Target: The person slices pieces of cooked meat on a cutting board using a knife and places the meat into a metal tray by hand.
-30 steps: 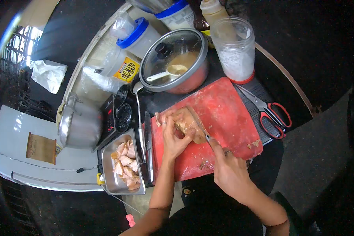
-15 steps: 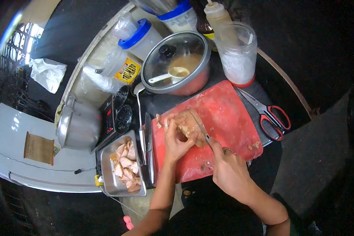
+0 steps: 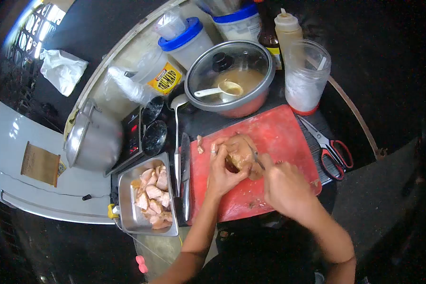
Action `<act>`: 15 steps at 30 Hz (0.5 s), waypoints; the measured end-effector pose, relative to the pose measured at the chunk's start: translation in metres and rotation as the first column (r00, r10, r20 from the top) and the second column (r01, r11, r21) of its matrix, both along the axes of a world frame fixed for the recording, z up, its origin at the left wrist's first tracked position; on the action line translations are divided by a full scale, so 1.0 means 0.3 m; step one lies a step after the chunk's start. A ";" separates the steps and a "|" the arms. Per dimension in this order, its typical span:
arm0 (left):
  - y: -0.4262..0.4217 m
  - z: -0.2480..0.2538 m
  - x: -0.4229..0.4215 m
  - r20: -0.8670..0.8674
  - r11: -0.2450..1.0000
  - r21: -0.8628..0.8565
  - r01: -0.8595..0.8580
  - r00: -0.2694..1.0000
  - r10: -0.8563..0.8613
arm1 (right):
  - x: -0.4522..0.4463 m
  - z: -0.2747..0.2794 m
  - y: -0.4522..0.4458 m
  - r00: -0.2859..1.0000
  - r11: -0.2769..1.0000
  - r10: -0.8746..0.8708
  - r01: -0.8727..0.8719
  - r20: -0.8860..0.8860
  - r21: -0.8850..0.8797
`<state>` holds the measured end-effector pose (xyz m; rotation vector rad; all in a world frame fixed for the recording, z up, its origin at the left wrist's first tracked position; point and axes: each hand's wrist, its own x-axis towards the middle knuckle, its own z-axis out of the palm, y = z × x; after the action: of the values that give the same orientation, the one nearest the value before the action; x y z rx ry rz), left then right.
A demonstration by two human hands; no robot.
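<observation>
A piece of raw chicken (image 3: 242,147) lies on the red cutting board (image 3: 281,135). My left hand (image 3: 222,168) grips its near left side, fingertips on top and thumb below. In my right hand (image 3: 288,189) is a knife (image 3: 257,160), its blade at the right side of the chicken and partly hidden by the meat and my fist. Small meat scraps (image 3: 200,144) rest near the board's left edge. To the left, a metal tray (image 3: 128,215) holds several cut chicken pieces (image 3: 155,191). A second knife (image 3: 186,175) and a long-handled spoon (image 3: 177,142) lie between tray and board.
Behind the board stands a lidded pot (image 3: 245,111) with a white measuring scoop (image 3: 220,90) on or under its glass lid. Scissors (image 3: 331,151) lie right, beside a plastic jar (image 3: 305,85). A large metal pot (image 3: 92,142) and black bowls (image 3: 155,137) are at left.
The view has shifted slightly. My right hand and knife have moved along the chicken's right side, where a part now bulges away from the rest. My left hand keeps its hold.
</observation>
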<state>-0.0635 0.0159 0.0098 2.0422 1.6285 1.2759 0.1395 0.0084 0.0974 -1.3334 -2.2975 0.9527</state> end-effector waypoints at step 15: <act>0.006 -0.004 -0.010 -0.028 0.999 0.038 0.019 0.999 -0.018 | -0.014 0.007 0.064 0.999 0.997 0.040 -0.042 0.021 0.069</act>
<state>-0.0666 0.0176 0.0087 2.1017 1.6056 1.2878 0.1354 0.0276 0.0995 -1.2775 -2.3585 0.8677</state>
